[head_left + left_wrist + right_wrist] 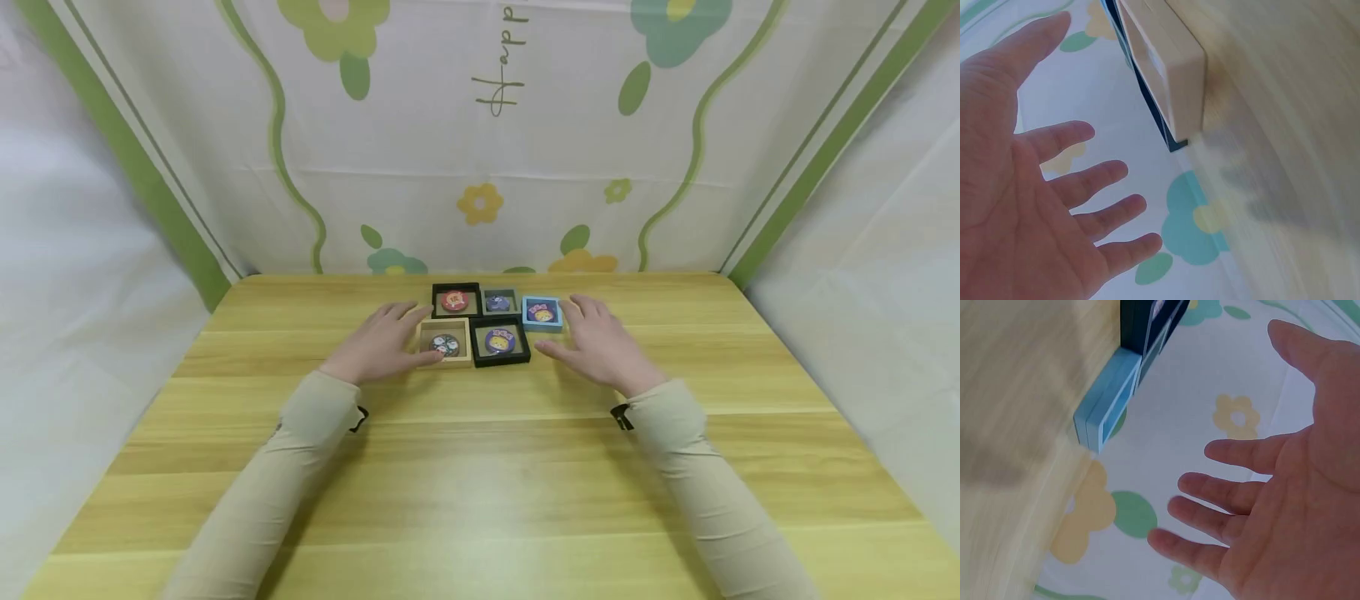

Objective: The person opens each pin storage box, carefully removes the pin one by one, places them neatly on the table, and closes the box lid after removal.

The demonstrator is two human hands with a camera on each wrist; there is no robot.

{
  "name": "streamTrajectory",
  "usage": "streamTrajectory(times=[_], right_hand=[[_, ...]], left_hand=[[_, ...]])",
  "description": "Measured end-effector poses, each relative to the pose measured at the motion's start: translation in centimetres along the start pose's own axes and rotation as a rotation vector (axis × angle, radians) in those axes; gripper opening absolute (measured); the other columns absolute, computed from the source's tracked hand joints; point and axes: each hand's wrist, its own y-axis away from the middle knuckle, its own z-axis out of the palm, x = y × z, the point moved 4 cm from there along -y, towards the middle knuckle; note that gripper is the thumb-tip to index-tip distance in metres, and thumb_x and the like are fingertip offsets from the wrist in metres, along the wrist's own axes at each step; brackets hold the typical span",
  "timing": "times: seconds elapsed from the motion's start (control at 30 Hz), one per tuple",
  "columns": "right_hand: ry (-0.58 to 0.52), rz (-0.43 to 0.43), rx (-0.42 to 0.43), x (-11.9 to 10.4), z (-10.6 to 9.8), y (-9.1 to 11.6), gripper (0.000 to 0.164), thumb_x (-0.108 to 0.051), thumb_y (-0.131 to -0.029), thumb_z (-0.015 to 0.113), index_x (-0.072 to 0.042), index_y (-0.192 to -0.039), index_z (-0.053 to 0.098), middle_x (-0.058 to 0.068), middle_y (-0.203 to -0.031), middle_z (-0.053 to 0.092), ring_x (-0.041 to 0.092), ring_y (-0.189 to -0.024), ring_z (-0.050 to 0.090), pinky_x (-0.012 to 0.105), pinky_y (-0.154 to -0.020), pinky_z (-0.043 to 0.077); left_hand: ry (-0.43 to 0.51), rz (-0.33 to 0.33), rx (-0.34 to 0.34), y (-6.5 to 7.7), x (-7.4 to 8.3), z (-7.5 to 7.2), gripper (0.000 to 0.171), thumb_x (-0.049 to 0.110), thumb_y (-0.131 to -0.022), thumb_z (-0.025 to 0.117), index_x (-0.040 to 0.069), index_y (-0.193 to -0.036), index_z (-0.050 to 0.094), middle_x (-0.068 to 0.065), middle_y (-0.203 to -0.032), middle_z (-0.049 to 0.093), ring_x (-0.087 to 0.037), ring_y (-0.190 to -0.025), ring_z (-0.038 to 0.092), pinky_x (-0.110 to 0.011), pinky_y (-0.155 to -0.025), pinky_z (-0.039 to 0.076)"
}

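Note:
Several small square frames, each with a round badge inside, sit grouped on the table. At the back are a black frame (433, 302) with a red badge (454, 301), a small grey-green frame (517, 302) and a light blue frame (543, 327). In front are a tan frame (446, 363) and a black frame (501, 362) with a purple-and-yellow badge (499, 340). My left hand (378, 342) hovers beside the tan frame, fingers spread. Beside the light blue frame, my right hand (600, 342) also has its fingers spread. The wrist views show both palms holding nothing, apart from the frames.
The wood-grain table (480, 492) stretches toward me and to both sides. Behind its far edge hangs a white curtain (480, 142) with printed flowers and leaves. White cloth (90, 250) also hangs at the left and right sides.

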Motion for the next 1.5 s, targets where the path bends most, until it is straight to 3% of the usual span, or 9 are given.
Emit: streamTrajectory(times=[0.33, 0.53, 0.8, 0.93, 1.27, 1.5], right_hand=[[0.027, -0.053, 0.029, -1.1, 0.3, 0.5, 0.088, -0.064, -0.094, 0.051, 0.0, -0.151, 0.032, 0.025, -0.15, 0.032, 0.044, -0.134, 0.032, 0.06, -0.107, 0.028], [0.055, -0.098, 0.032, -1.8, 0.0, 1.0, 0.086, -0.061, -0.095, 0.05, 0.004, -0.149, 0.033, 0.027, -0.146, 0.037, 0.043, -0.132, 0.036, 0.056, -0.108, 0.03], [0.137, -0.132, 0.065, -2.3, -0.9, 1.4, 0.079, -0.055, -0.096, 0.056, 0.005, -0.145, 0.038, 0.028, -0.142, 0.041, 0.044, -0.129, 0.039, 0.06, -0.1, 0.038], [0.16, -0.141, 0.062, -2.4, -1.0, 1.3, 0.077, -0.053, -0.097, 0.056, 0.006, -0.143, 0.041, 0.028, -0.142, 0.041, 0.044, -0.129, 0.04, 0.06, -0.1, 0.039], [0.163, -0.155, 0.063, -2.4, -0.5, 0.9, 0.072, -0.049, -0.097, 0.058, 0.008, -0.139, 0.044, 0.03, -0.139, 0.043, 0.044, -0.126, 0.043, 0.058, -0.1, 0.039], [0.16, -0.147, 0.082, -2.0, -0.3, 0.9, 0.072, -0.048, -0.096, 0.06, 0.008, -0.139, 0.043, 0.031, -0.141, 0.04, 0.046, -0.127, 0.042, 0.059, -0.1, 0.039]], left_hand=[[0.012, -0.001, -0.05, -1.1, 1.2, 0.9, 0.088, 0.053, -0.086, 0.072, 0.007, -0.152, 0.037, -0.02, -0.155, 0.029, -0.038, -0.14, 0.028, -0.053, -0.112, 0.025], [0.043, -0.036, -0.079, -1.3, 0.9, 1.6, 0.092, 0.054, -0.084, 0.073, 0.003, -0.151, 0.036, -0.02, -0.156, 0.028, -0.038, -0.141, 0.027, -0.054, -0.111, 0.025], [0.086, -0.041, -0.089, -1.8, 0.5, 1.6, 0.091, 0.047, -0.082, 0.079, -0.006, -0.145, 0.04, -0.025, -0.151, 0.032, -0.04, -0.138, 0.032, -0.051, -0.112, 0.026], [0.088, -0.043, -0.096, -2.0, 0.2, 1.5, 0.085, 0.042, -0.081, 0.081, -0.006, -0.142, 0.044, -0.025, -0.147, 0.037, -0.039, -0.134, 0.037, -0.05, -0.11, 0.03], [0.078, -0.06, -0.121, -1.9, -0.1, 1.8, 0.09, 0.04, -0.084, 0.079, -0.007, -0.147, 0.035, -0.028, -0.149, 0.033, -0.043, -0.136, 0.032, -0.054, -0.11, 0.028], [0.086, -0.07, -0.129, -2.3, -0.2, 2.5, 0.085, 0.041, -0.082, 0.08, -0.006, -0.141, 0.043, -0.027, -0.146, 0.037, -0.042, -0.133, 0.036, -0.053, -0.108, 0.032]])
